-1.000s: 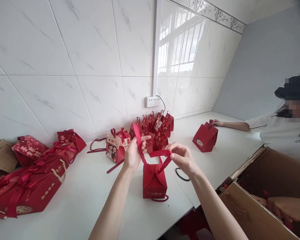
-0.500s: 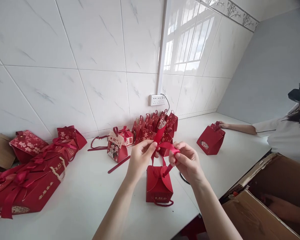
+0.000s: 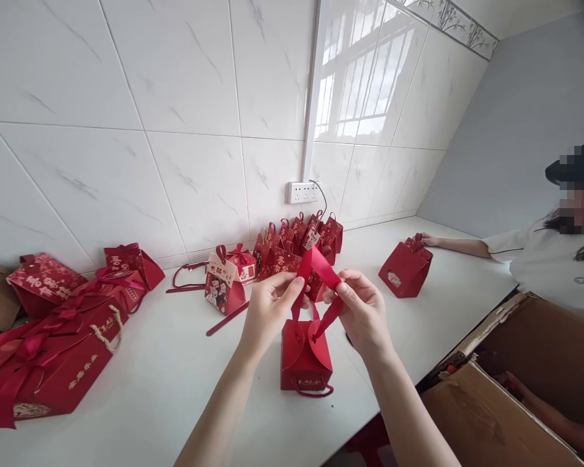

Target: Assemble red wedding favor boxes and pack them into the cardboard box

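A small red gift box [image 3: 305, 357] with curved overlapping flaps stands upright on the white table in front of me. A red satin ribbon [image 3: 318, 261] comes up from its top and forms a loop above it. My left hand [image 3: 275, 301] pinches one side of the ribbon between thumb and fingers. On the other side, my right hand [image 3: 357, 301] pinches the ribbon too. Both hands are above the box, apart from each other. A red cord handle [image 3: 316, 392] hangs at the box's front.
Several red gift boxes [image 3: 299, 237] are grouped by the wall. Larger ribboned boxes [image 3: 73, 363] lie at left. A co-worker's hand [image 3: 427, 240] touches a red box [image 3: 405, 269] at right; the other arm reaches into a cardboard box [image 3: 486, 415]. A flat red strip [image 3: 226, 319] lies left of centre.
The ribbon between my hands has gone from a low crossing band to a raised, open loop. My view has shifted slightly. The co-worker leans further in at right.
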`<state>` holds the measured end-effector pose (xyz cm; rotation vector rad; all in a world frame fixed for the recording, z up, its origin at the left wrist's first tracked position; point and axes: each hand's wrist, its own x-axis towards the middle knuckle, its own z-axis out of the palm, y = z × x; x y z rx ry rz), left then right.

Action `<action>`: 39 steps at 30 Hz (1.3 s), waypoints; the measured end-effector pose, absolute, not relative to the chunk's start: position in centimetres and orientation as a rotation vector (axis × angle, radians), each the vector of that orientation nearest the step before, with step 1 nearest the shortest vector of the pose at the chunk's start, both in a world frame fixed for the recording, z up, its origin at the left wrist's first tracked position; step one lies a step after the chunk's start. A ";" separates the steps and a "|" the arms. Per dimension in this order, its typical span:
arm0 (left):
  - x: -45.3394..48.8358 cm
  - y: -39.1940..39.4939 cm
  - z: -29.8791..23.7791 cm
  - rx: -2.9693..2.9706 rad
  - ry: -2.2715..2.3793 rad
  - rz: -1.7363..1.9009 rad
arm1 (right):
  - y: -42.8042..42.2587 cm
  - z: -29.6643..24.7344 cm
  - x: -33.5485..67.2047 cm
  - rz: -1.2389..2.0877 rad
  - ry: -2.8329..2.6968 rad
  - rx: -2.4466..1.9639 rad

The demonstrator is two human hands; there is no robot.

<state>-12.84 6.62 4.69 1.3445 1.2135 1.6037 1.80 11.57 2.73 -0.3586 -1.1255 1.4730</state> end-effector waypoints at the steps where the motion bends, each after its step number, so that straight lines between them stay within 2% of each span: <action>1: -12.7 6.5 4.8 1.378 1.227 1.591 | 11.6 2.8 1.6 1.470 -1.117 -0.380; 17: -12.2 5.8 5.4 1.470 1.213 1.541 | 10.7 2.7 -0.3 1.615 -1.120 -0.374; 32: -12.3 6.2 5.1 1.415 1.187 1.617 | 10.9 2.0 0.5 1.558 -1.210 -0.484; 39: -12.3 6.4 4.7 1.400 1.214 1.575 | 12.0 3.5 0.6 1.428 -1.276 -0.584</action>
